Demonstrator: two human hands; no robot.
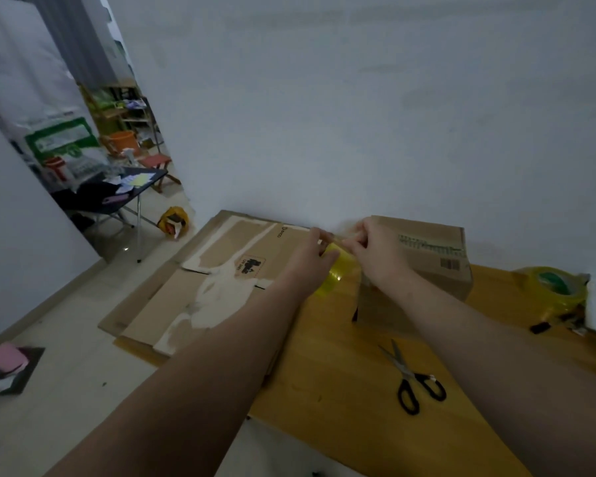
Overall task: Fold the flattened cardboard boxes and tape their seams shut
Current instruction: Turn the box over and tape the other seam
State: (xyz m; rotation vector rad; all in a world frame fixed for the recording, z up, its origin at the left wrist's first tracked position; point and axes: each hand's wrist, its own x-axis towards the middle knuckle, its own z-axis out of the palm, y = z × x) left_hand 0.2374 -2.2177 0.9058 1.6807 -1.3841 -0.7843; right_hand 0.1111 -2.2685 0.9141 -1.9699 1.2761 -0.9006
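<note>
Tape is in hand at the far side of the desk (341, 356): a translucent yellow tape roll (338, 275) is held up between both hands, above the wooden top and close to the white wall (358, 115). The left hand (308, 259) grips the roll from the left with its fingers curled round it. The right hand (375, 253) has its fingertips pressed together in a pinch at the roll's upper edge; the picture is too blurred to tell whether they hold a loose end of tape. Just behind the right hand, a folded cardboard box (434, 256) stands on the desk against the wall, with a printed label and barcode on its near face. Left of the hands lies a stack of flattened cardboard (221, 270), its top sheet showing pale torn patches and a small dark print; it reaches past the desk's left side. Black-handled scissors (410, 376) lie shut on the desk under the right forearm, well apart from the box. At the desk's right end, a second tape roll (551, 287), yellow with a green core, rests by the wall. Through the opening on the left, a black folding table (111, 194) with papers on it stands on the tiled floor, and a yellow bag (172, 220) sits beside it.
</note>
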